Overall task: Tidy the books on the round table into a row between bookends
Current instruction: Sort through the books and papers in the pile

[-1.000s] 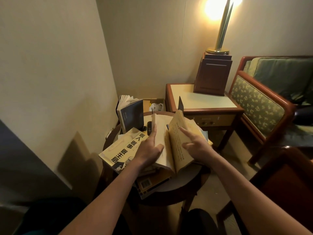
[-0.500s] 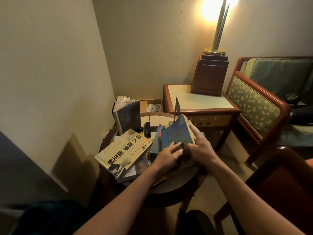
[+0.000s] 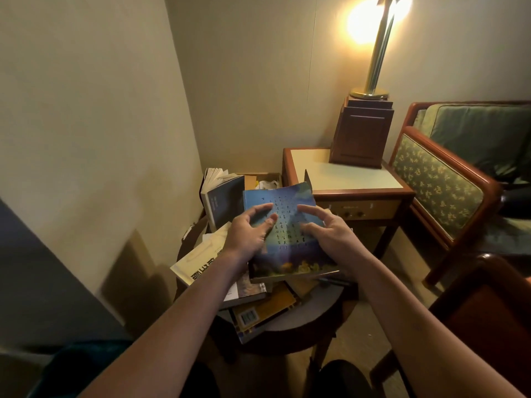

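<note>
A blue paperback with columns of dark characters [image 3: 287, 225] lies closed, cover up and slightly tilted, on top of the book pile on the round table [image 3: 316, 320]. My left hand [image 3: 247, 231] grips its left edge and my right hand [image 3: 327, 234] its right edge, with curled fingertips on the cover. A dark blue book [image 3: 224, 196] stands upright at the back left. A cream book with big black characters [image 3: 201, 262] lies left of the pile, and a yellow book with a barcode [image 3: 258, 311] lies beneath. A thin black bookend [image 3: 307, 178] rises behind the blue paperback.
A square side table [image 3: 344, 173] with a wooden box [image 3: 362, 133] and a lit brass lamp [image 3: 376, 53] stands behind the round table. A green upholstered armchair [image 3: 448, 182] is at the right. Walls close in on the left and back.
The open cream-paged book has been closed. It now shows its blue cover face up, with both hands moved onto its sides.
</note>
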Motion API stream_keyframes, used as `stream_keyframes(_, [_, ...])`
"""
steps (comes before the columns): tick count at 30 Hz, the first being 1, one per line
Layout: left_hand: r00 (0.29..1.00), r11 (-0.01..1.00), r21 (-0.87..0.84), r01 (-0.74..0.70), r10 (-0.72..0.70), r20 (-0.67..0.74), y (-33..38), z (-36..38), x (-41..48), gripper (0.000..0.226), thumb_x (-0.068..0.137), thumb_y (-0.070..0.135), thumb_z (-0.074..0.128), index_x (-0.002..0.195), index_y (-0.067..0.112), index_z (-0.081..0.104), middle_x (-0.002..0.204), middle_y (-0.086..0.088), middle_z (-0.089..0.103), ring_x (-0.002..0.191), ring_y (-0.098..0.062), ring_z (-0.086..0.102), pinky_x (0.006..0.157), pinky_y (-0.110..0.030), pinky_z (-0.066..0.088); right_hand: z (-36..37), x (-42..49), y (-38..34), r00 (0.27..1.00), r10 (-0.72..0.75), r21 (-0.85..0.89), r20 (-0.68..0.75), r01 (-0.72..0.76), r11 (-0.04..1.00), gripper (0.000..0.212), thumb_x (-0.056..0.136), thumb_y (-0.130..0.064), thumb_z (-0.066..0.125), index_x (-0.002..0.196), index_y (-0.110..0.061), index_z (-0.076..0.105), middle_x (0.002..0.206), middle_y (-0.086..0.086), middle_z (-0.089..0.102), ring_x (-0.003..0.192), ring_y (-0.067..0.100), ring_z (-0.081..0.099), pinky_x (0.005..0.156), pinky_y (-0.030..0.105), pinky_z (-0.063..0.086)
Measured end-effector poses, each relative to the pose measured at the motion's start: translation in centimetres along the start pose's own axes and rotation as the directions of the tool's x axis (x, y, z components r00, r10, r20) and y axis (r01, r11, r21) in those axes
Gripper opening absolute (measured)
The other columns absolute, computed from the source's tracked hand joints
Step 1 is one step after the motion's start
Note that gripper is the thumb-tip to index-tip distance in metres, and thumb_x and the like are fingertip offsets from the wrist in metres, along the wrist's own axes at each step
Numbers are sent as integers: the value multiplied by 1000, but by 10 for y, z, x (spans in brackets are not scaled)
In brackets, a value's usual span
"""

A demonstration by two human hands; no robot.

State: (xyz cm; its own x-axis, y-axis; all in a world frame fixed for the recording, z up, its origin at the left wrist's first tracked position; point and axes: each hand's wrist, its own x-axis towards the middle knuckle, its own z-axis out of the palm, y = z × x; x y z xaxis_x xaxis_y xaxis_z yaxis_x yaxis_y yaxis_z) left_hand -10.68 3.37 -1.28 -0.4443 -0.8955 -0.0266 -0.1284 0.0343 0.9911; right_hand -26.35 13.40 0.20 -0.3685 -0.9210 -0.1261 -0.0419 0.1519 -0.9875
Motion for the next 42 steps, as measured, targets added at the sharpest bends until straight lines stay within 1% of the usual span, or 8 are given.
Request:
stream_keyframes(3, [994,992,-113,47,-36,100,13,-10,-10,35,88,34,72,122,36,67,127,2,52,113,-24,59,70,-33,62,10,-1,-11,998,-39,-6,-40,39,999,38,95,-32,65,132,-37,61,128,-2,54,103,19,65,77,33,62])
stream_keyframes(8, [934,761,-575,300,-112,339,19,-19,-14,38,93,25,69,129,34,65,142,-13,50,111,-37,67,81,-44,60,25,-13,-19,997,71,545,19,-70,836,37,97,-25,61,133,-32,61,118,3,58,84,23,72,54,26,58])
stream_keyframes(16, [930,876,-413,249,-98,354,29,-34,-24,38,89,29,73,123,47,66,142,-14,44,112,-42,65,76,-43,60,31,-17,-35,993,25,305,-113,10,952,49,91,-36,69,138,-39,56,127,-3,51,104,18,63,71,26,61])
stream_keyframes(22, [951,864,-492,111,51,305,34,-20,-30,42,99,31,58,140,38,52,140,-5,53,106,-19,71,85,-35,58,53,-12,-33,995,87,732,-37,-32,681,50,82,-28,74,131,-32,63,139,11,54,113,35,64,61,32,60])
stream_keyframes(26, [957,857,-509,82,75,280,36,-25,-30,41,99,28,58,140,33,52,133,-4,57,103,-17,72,81,-31,58,64,-10,-27,993,104,688,-52,-40,724,58,83,-35,75,138,-33,57,135,12,56,104,34,68,64,34,60])
stream_keyframes(31, [971,891,-453,0,108,212,42,-22,-28,41,95,29,64,135,34,57,136,-3,52,111,-24,67,77,-32,58,71,-17,-24,985,61,831,158,-166,531,47,95,-37,57,135,-12,53,90,16,71,66,23,72,54,31,60])
stream_keyframes(36, [976,945,-326,-1,73,207,45,-51,-20,48,79,33,81,122,46,66,144,-5,45,116,-35,63,89,-52,58,53,-19,-25,993,74,509,97,-113,853,67,88,-41,67,150,-39,39,139,14,49,90,29,73,59,30,60])
stream_keyframes(42, [990,987,-83,-136,139,27,26,-60,-15,50,74,42,85,118,56,64,139,-4,51,116,-27,62,78,-34,62,49,-27,-24,994,-86,138,68,76,988,66,85,-38,74,143,-50,44,141,2,40,112,22,61,72,27,61])
